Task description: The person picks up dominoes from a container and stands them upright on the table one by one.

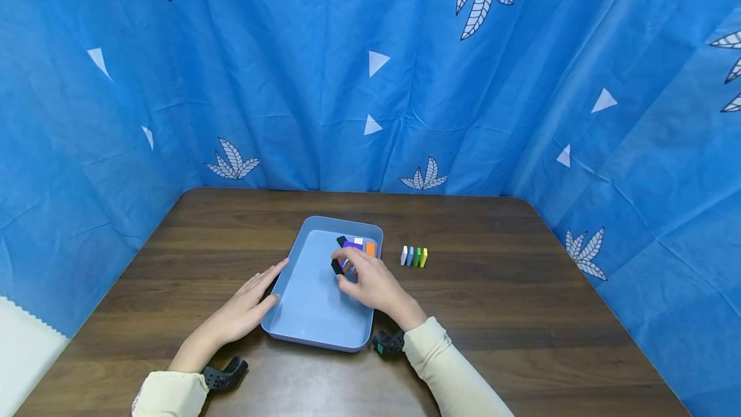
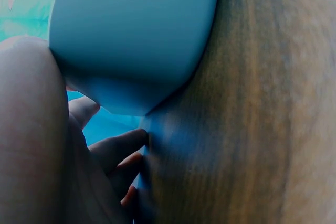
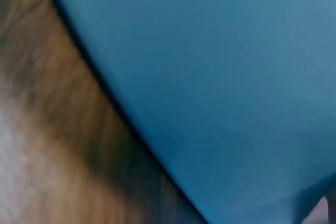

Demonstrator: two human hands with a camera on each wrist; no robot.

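The right grip [image 1: 370,278] pinches a black block [image 1: 337,267] at its left, between thumb and finger, above the tray [image 1: 309,317]. Farther left, the left grip [image 1: 243,311], fingers extended and holding nothing, touches the tray's side.

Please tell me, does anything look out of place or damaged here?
I see nothing spilled or damaged. Only the blue tray looks slightly askew: its far edge is not parallel to the far edge of the table.
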